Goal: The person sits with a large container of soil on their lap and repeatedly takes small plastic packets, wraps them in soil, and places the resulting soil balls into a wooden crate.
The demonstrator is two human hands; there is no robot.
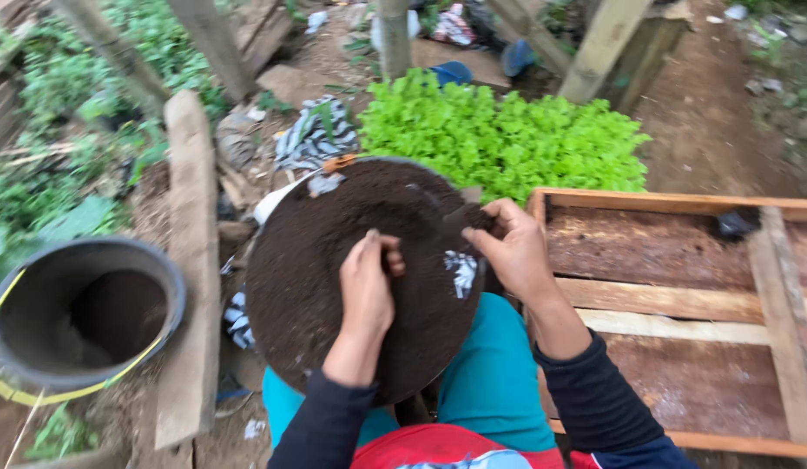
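A round pan of dark soil (334,260) rests on the person's lap. The left hand (366,287) pinches a small clump of soil above it; the right hand (512,252) grasps the pan's far rim, beside a wooden frame (681,326) and a black bucket (82,317)

packages: none | labels: none | signs: none | screens: none

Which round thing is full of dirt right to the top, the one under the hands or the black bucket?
The round basin under both hands is heaped with dark soil. The black bucket, apart on the left, holds soil only at its bottom.
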